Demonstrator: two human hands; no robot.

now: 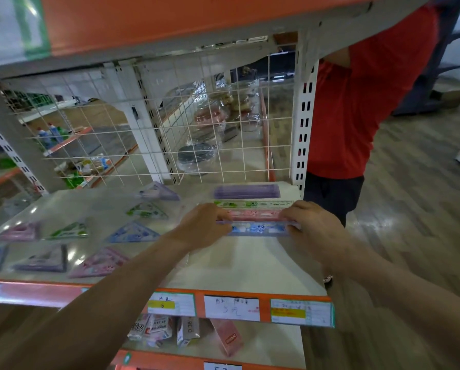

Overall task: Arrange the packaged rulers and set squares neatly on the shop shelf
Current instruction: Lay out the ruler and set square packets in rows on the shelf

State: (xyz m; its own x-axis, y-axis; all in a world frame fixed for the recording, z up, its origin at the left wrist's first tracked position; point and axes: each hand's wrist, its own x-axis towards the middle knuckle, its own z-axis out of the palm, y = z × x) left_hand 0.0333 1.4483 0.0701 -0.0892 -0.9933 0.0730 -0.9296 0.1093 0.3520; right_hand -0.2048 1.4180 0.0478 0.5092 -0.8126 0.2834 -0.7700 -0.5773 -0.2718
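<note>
Head view: left hand, right hand grip the blue ruler at its ends, near the shelf edge.

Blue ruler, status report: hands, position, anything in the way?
Left hand, right hand each grip an end of blue ruler. Parallel to pink ruler, just in front. Set squares off left, none blocking.

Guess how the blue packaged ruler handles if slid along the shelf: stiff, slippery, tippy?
Probably stiff: the blue ruler spans straight between left hand and right hand, no sag. Likely slippery: glossy wrap on a shiny shelf. Flat and thin, so it should slide rather than roll or tip.
</note>
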